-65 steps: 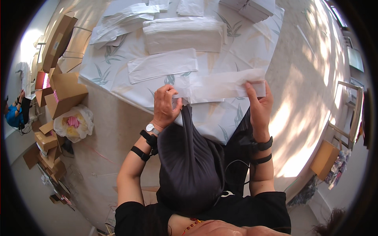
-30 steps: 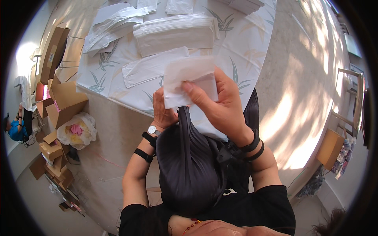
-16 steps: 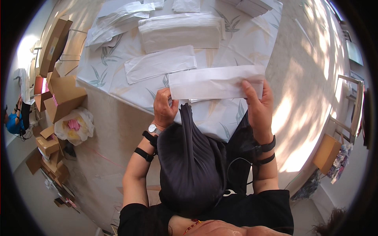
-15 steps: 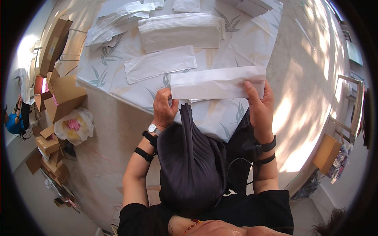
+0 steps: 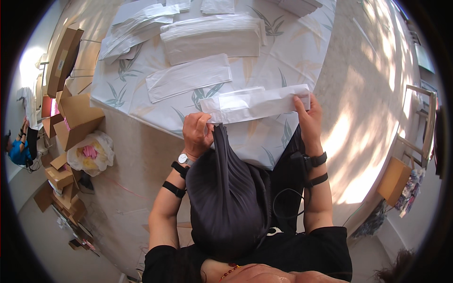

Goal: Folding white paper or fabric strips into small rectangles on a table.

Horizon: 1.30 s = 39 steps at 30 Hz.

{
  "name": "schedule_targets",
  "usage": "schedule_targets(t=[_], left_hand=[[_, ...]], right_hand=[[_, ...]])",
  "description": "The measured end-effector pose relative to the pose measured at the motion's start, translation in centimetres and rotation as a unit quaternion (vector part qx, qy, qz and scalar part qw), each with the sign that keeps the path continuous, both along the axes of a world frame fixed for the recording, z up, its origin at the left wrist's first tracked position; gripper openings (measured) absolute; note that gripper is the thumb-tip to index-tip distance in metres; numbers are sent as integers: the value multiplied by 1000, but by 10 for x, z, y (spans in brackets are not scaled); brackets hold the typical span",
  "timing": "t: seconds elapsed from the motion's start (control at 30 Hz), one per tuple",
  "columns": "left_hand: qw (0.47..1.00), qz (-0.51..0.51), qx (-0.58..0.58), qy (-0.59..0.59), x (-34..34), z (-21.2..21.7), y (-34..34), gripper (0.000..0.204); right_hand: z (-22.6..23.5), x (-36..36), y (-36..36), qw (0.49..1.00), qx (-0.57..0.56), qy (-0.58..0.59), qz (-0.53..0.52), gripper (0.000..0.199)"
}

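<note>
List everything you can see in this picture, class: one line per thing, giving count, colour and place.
long paper bag: one, white, held above table edge
dark cloth bag: one, black, hanging on lap
flat paper bag: one, white, on table
paper bag stack: one, white, far side
tablecloth: one, white with leaf print
cardboard boxes: several, brown, floor left
chair: one, right
left hand: grips both bags
right hand: grips long bag's end

Black short-sleeved top. Left wrist: silver watch [image 5: 183, 159] with round pale face, black strap [image 5: 179, 169] beside it, second black band [image 5: 174, 189] up forearm. Right forearm: two black bands [image 5: 317, 170], thin black cable [image 5: 283, 210] looping down.
</note>
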<state>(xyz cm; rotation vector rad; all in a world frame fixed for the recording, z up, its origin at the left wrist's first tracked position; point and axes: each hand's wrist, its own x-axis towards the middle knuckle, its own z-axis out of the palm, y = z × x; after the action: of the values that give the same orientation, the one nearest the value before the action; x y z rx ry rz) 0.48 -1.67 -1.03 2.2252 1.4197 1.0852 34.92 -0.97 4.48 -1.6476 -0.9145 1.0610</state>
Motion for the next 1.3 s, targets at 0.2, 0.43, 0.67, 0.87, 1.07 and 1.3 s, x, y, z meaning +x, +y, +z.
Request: schedule_targets(t=[0.2, 0.43, 0.67, 0.87, 1.07, 1.3], left_hand=[[999, -5, -17, 29, -1, -2, -1, 43], [999, -12, -6, 43, 1, 1, 2, 46], [999, -16, -4, 47, 0, 1, 2, 46], [998, -21, -3, 50, 0, 1, 2, 46], [998, -17, -2, 58, 0, 3, 2, 44], [998, -20, -10, 58, 2, 5, 3, 46]], right_hand=[[-17, 5, 0, 1000, -12, -9, -11, 22], [-22, 11, 0, 997, -50, -53, -10, 23], [-25, 8, 3, 985, 1, -173, -10, 41], [-28, 7, 2, 972, -4, -233, -18, 55], [8, -28, 11, 836, 139, -529, 34, 48], [10, -117, 12, 912, 204, -264, 241, 29]])
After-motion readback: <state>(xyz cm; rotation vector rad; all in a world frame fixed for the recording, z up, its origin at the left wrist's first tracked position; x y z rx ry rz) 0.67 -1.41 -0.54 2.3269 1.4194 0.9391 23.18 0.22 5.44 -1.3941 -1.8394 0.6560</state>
